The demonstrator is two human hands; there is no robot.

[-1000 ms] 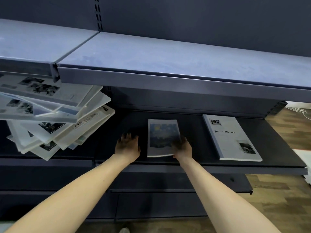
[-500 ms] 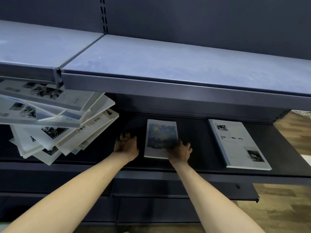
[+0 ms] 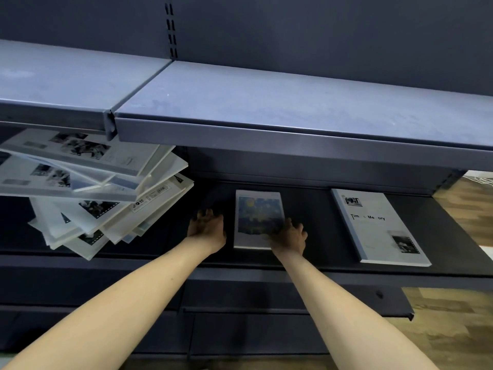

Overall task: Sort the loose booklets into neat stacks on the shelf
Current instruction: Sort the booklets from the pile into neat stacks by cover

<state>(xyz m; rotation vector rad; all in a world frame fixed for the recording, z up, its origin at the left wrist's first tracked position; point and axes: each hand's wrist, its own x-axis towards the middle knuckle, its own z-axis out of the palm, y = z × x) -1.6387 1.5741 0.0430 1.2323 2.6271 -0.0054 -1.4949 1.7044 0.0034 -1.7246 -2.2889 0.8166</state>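
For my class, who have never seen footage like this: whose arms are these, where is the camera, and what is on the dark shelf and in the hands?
There is no machine here. A person wears a camera on the head, so the single picture looks forward and down along their own two bare arms.

They reach into a dark metal lower shelf, under a grey upper shelf. In the middle lies a small white booklet with a blue painted cover. The right hand rests on its near right corner; whether it grips is unclear. The left hand is beside the booklet on the shelf, apart from it and holding nothing.

To the right lies a larger pale grey booklet with black lettering. To the left, a messy fanned pile of white booklets awaits sorting.
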